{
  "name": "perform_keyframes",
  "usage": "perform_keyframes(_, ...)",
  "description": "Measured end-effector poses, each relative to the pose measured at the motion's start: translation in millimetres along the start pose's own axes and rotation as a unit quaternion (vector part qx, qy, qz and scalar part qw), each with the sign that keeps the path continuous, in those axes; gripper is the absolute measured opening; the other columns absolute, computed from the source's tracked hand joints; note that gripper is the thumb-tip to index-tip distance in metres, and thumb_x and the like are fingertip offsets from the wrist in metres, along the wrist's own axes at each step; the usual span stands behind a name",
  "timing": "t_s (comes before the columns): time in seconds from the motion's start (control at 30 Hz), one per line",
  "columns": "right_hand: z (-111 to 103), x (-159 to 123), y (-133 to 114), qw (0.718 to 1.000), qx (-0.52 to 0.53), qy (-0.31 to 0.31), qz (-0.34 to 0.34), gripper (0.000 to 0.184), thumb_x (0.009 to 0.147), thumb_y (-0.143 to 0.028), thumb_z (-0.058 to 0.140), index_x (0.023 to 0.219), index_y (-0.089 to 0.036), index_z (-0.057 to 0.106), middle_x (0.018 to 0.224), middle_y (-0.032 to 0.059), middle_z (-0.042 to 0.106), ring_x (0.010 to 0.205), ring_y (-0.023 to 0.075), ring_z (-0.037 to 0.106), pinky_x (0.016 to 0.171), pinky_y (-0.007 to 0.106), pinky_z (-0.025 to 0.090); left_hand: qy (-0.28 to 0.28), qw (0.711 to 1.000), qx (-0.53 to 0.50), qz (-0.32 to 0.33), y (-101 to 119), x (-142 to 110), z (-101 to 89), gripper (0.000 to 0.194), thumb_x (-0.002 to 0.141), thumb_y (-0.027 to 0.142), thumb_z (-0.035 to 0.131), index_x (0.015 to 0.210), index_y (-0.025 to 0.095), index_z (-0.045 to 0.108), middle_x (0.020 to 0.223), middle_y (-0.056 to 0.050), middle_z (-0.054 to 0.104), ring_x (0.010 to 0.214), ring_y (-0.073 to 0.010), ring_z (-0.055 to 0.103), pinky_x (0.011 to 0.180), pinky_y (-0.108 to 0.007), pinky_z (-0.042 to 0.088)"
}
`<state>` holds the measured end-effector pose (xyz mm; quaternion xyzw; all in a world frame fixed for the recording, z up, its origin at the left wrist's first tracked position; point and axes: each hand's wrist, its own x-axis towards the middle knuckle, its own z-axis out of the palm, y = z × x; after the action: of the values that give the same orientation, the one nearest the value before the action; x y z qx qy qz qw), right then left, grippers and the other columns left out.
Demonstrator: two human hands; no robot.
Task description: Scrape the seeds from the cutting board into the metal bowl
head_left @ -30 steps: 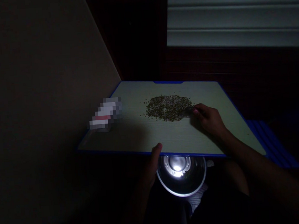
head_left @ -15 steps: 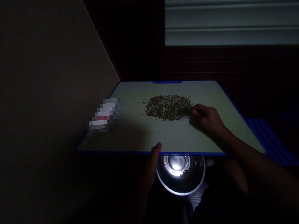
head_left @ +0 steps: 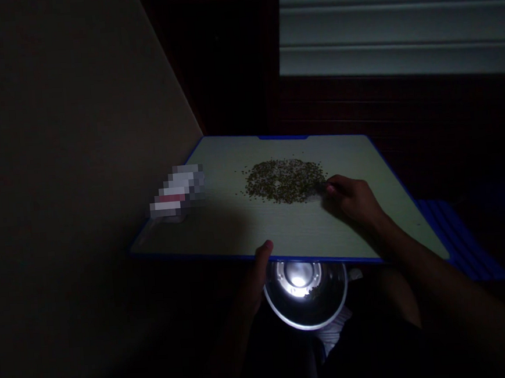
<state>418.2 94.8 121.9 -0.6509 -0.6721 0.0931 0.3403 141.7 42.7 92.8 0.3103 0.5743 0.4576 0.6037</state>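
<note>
A pale board with a blue rim (head_left: 221,232) lies before me, bearing a loose, thin pile of small greenish-brown seeds or beans (head_left: 278,178). My left hand (head_left: 259,267) grips the board's near edge, thumb on top; its other fingers are hidden. At the pile's right edge, my right hand (head_left: 353,197) pinches a small dark tool (head_left: 319,188) whose far end touches the seeds. Its kind is too dark to make out. Below the near edge sits a shiny metal bowl (head_left: 309,326), partly covered by the board, with a small greenish clump (head_left: 315,292) inside.
A pixelated white and red item (head_left: 176,195) rests at the board's left side. A plain wall or panel (head_left: 78,138) rises on the left. Blue slatted material (head_left: 462,242) shows to the right. Dark wood (head_left: 359,105) and pale horizontal panels (head_left: 397,26) stand behind.
My right hand has shifted very slightly to the right with the dark tool. My left hand, the pile and the bowl look the same.
</note>
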Motion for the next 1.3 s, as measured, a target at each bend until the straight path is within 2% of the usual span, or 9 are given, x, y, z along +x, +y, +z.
perform_keyframes(0.2, -4.1, 0.3, 1.8, 0.999, 0.025, -0.029, 0.005, 0.025, 0.092, -0.037, 0.055, 0.090, -0.018, 0.071, 0.078, 0.0050, 0.072, 0.072, 0.0218, 0.065, 0.067, 0.032, 0.044, -0.052, 0.998, 0.028, -0.033, -1.9, 6.6, -6.2, 0.022, 0.087, 0.042, 0.069, 0.095, 0.023, 0.075, 0.114, -0.009, 0.077, 0.126, -0.0303, 0.062, 0.114, -0.039, 0.039)
perform_keyframes(0.27, -4.7, 0.2, 1.9, 0.999, 0.029, -0.038, 0.009, 0.026, 0.092, -0.038, 0.055, 0.090, -0.018, 0.071, 0.079, 0.0054, 0.073, 0.073, 0.0221, 0.065, 0.067, 0.032, 0.044, -0.012, 1.000, 0.008, -0.015, -3.0, 5.6, -5.4, 0.025, 0.085, 0.044, 0.070, 0.098, 0.024, 0.075, 0.118, -0.008, 0.076, 0.126, -0.0308, 0.061, 0.114, -0.040, 0.039)
perform_keyframes(0.33, -5.0, 0.0, 1.5, 0.998, 0.035, -0.043, 0.016, 0.026, 0.092, -0.038, 0.056, 0.090, -0.018, 0.072, 0.081, 0.0059, 0.074, 0.074, 0.0226, 0.066, 0.068, 0.032, 0.044, -0.004, 1.000, 0.008, -0.014, -3.6, 3.3, -3.7, 0.026, 0.084, 0.045, 0.073, 0.099, 0.024, 0.074, 0.121, -0.008, 0.074, 0.128, -0.0311, 0.060, 0.115, -0.042, 0.038)
perform_keyframes(0.57, -8.4, -0.4, 0.7, 0.994, 0.088, -0.062, -0.007, 0.027, 0.088, -0.041, 0.061, 0.080, -0.017, 0.071, 0.081, 0.0062, 0.071, 0.074, 0.0215, 0.063, 0.069, 0.032, 0.044, -0.032, 0.999, 0.002, -0.027, -7.0, 8.2, -6.9, 0.027, 0.084, 0.045, 0.073, 0.099, 0.023, 0.074, 0.117, -0.010, 0.075, 0.124, -0.0309, 0.063, 0.111, -0.040, 0.043)
perform_keyframes(0.73, -12.1, -2.3, 4.7, 0.982, 0.145, -0.119, 0.027, 0.031, 0.087, -0.045, 0.064, 0.080, -0.016, 0.070, 0.080, 0.0062, 0.069, 0.075, 0.0213, 0.061, 0.070, 0.033, 0.043, 0.009, 0.999, 0.015, -0.030, -1.8, 3.5, -3.8, 0.025, 0.084, 0.045, 0.072, 0.097, 0.023, 0.074, 0.115, -0.010, 0.076, 0.121, -0.0296, 0.065, 0.112, -0.039, 0.042)
perform_keyframes(0.9, -15.4, -2.8, 5.4, 0.974, 0.169, -0.150, 0.016, 0.030, 0.087, -0.046, 0.065, 0.079, -0.017, 0.070, 0.081, 0.0052, 0.065, 0.075, 0.0198, 0.059, 0.070, 0.033, 0.042, 0.006, 0.998, 0.048, -0.029, 9.6, -6.6, 1.0, 0.021, 0.090, 0.040, 0.066, 0.094, 0.022, 0.075, 0.109, -0.009, 0.078, 0.119, -0.0280, 0.066, 0.113, -0.036, 0.041)
perform_keyframes(1.13, -16.9, -5.9, 2.0, 0.963, 0.195, -0.187, 0.023, 0.032, 0.085, -0.042, 0.069, 0.068, -0.017, 0.058, 0.074, 0.0012, 0.056, 0.069, 0.0155, 0.052, 0.065, 0.030, 0.040, -0.025, 0.997, 0.037, -0.070, 11.8, -1.8, -2.9, 0.020, 0.090, 0.038, 0.066, 0.092, 0.021, 0.076, 0.110, -0.009, 0.078, 0.118, -0.0295, 0.066, 0.111, -0.039, 0.043)
perform_keyframes(1.3, -15.2, -7.7, 2.4, 0.951, 0.211, -0.226, 0.008, 0.035, 0.084, -0.044, 0.072, 0.066, -0.017, 0.058, 0.070, -0.0005, 0.053, 0.066, 0.0142, 0.049, 0.062, 0.029, 0.038, 0.006, 0.999, 0.027, -0.027, 11.5, -9.2, 1.6, 0.021, 0.087, 0.041, 0.069, 0.090, 0.022, 0.076, 0.106, -0.010, 0.078, 0.115, -0.0307, 0.068, 0.109, -0.038, 0.044)
